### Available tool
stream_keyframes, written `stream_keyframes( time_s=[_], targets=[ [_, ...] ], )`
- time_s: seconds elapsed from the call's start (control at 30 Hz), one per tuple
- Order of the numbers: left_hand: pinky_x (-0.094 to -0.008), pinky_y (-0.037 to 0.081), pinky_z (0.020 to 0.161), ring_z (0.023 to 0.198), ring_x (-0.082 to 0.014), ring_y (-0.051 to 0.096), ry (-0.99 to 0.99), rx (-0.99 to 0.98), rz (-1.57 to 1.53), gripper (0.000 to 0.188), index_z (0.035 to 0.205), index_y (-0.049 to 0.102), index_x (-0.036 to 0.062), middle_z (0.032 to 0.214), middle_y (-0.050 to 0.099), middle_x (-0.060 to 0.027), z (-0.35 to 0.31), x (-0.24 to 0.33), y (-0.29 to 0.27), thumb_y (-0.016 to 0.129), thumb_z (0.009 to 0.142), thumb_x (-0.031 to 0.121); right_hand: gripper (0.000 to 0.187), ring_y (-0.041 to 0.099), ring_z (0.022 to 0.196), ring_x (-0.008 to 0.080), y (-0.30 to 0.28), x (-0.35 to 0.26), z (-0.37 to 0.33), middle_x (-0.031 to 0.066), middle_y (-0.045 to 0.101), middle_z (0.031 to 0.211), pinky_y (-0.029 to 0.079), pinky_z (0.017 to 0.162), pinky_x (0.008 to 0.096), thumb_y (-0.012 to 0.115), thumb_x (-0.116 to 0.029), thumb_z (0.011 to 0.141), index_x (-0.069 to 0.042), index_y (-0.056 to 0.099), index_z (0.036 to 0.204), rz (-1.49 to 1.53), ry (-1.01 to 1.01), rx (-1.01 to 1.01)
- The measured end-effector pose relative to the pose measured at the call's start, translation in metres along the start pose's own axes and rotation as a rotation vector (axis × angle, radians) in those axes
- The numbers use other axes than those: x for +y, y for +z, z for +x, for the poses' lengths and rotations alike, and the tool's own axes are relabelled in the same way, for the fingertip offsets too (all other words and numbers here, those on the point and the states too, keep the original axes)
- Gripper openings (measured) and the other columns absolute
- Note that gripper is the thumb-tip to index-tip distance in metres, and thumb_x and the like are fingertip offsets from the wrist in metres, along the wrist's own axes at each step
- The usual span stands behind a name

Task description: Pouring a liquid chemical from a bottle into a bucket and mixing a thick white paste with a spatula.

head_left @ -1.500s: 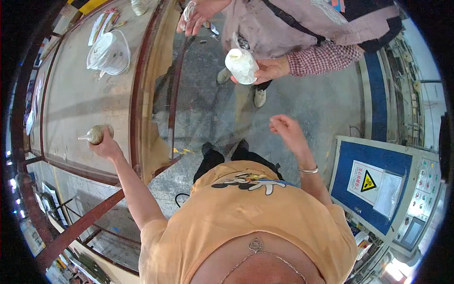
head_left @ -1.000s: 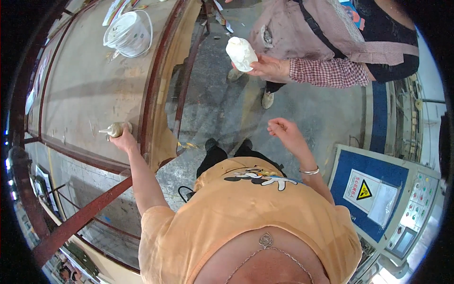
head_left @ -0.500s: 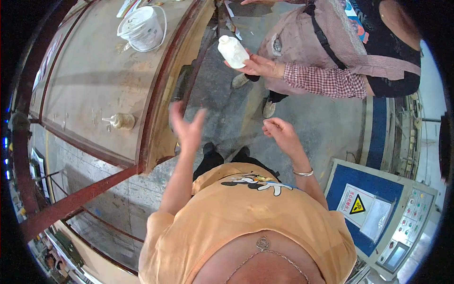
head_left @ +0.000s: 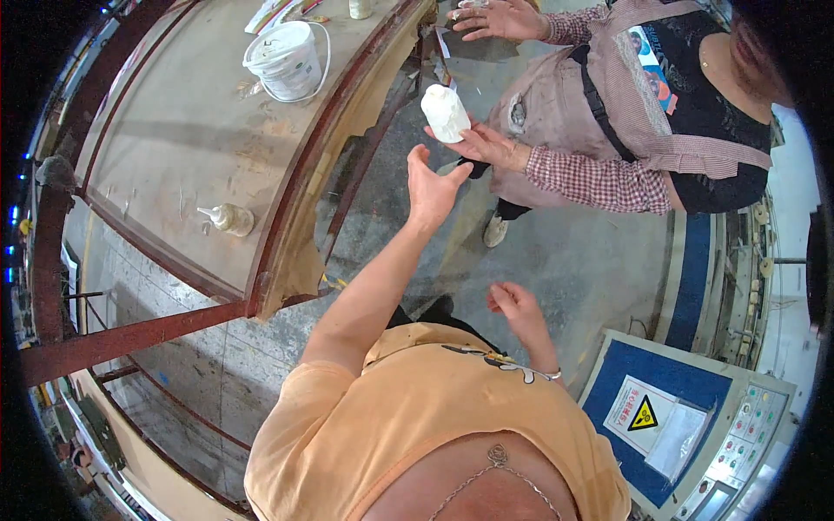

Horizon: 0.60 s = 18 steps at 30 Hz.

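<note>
The person in the orange shirt holds out the left hand, and its grip is wide open: the thumb and fingers are spread and nothing is in it. The white bottle sits in a co-worker's hand, out over the floor. The left hand is just beside that hand, and I see no gap closed around the bottle yet. The right hand hangs in front of the shirt with curled fingers. I can't tell if that grip is all the way closed, or if anything is inside.

On the big brown surface, a squeeze bottle lies on its side, with its thin tip pointing left. A white bucket stands farther up.

To do this part well, I think the left hand should come in slowly and wrap around the fat middle of the white bottle. It should keep clear of the co-worker's fingers. The bottle looks messy, so it may be slippery. A firm hold is best, but a hard squeeze might push stuff out. The co-worker should let go only when the left grip feels safe, or it could drop.
</note>
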<state>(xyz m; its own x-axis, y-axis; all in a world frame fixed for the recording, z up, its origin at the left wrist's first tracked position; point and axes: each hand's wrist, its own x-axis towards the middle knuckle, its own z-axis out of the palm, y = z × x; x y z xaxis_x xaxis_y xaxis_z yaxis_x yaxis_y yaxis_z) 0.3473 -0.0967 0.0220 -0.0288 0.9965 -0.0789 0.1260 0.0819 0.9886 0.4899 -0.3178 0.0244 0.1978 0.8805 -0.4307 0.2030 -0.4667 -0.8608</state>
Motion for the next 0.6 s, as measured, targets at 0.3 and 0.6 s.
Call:
stream_keyframes(
  time_s=[0.3, 0.6],
  targets=[
    [-0.0396, 0.035, 0.104, 0.123, -0.0316, 0.044, 0.112, 0.187, -0.13, 0.094, 0.129, 0.035, -0.0114, 0.129, 0.043, -0.024, 0.025, 0.013, 0.014, 0.084, 0.064, 0.035, 0.033, 0.063, 0.079, 0.0134, -0.029, 0.013, 0.006, 0.0057, 0.067, 0.085, 0.051, 0.075, 0.0276, 0.059, -0.029, 0.094, 0.003, 0.063, 0.101, 0.06, 0.058, -0.015],
    [-0.0369, 0.045, 0.091, 0.105, -0.0272, 0.057, 0.136, 0.162, -0.338, 0.072, 0.117, 0.046, -0.0067, 0.115, 0.054, -0.0184, 0.059, -0.008, 0.029, 0.083, 0.063, 0.025, 0.034, 0.062, 0.081, 0.0157, -0.063, 0.025, 0.014, 0.0084, 0.066, 0.091, 0.05, 0.075, 0.0302, 0.057, -0.031, 0.095, 0.001, 0.063, 0.104, -0.013, 0.059, -0.045]
  ],
)
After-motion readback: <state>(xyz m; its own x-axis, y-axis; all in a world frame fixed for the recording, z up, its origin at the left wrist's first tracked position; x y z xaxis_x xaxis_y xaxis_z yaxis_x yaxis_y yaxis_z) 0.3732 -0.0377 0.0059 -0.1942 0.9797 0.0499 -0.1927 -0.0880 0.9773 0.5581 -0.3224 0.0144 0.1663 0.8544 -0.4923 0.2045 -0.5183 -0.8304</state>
